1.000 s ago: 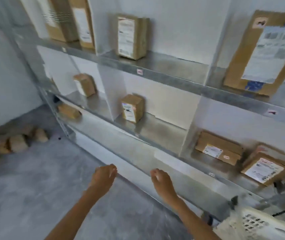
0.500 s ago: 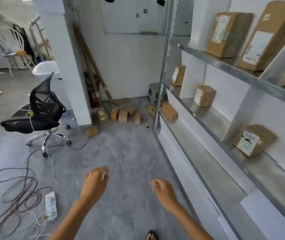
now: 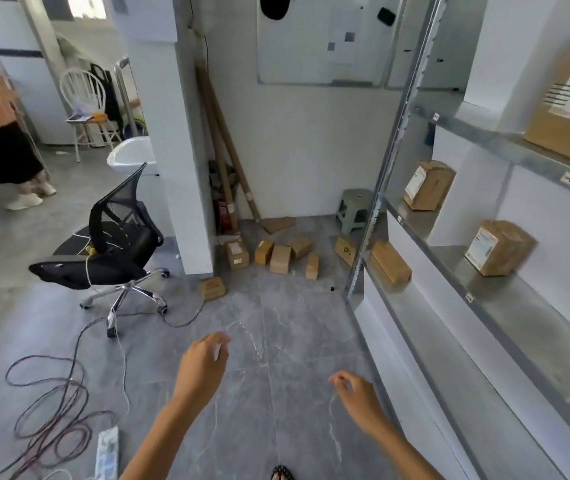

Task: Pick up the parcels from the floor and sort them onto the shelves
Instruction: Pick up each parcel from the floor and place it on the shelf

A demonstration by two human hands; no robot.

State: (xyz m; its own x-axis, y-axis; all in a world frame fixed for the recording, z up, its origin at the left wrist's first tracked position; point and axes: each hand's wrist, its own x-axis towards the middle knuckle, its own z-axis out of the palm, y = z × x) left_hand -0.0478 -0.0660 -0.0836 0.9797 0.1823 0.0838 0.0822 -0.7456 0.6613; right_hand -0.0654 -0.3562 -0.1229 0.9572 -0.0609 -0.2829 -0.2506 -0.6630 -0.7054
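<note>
Bare left forearm (image 3: 160,434) leads to the left grip (image 3: 203,358); bare right forearm (image 3: 404,452) to the right grip (image 3: 356,394). Below, between the grips, the tip of a black sandal (image 3: 281,473) speckled with pale dots.

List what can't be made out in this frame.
Head view only.
Blurred: label on the middle-shelf parcel, unreadable.
Cut off by the right edge: the top-shelf parcel.
Partly hidden behind the shelf post: one floor parcel.
Too small: labels on the parcel pile.
</note>
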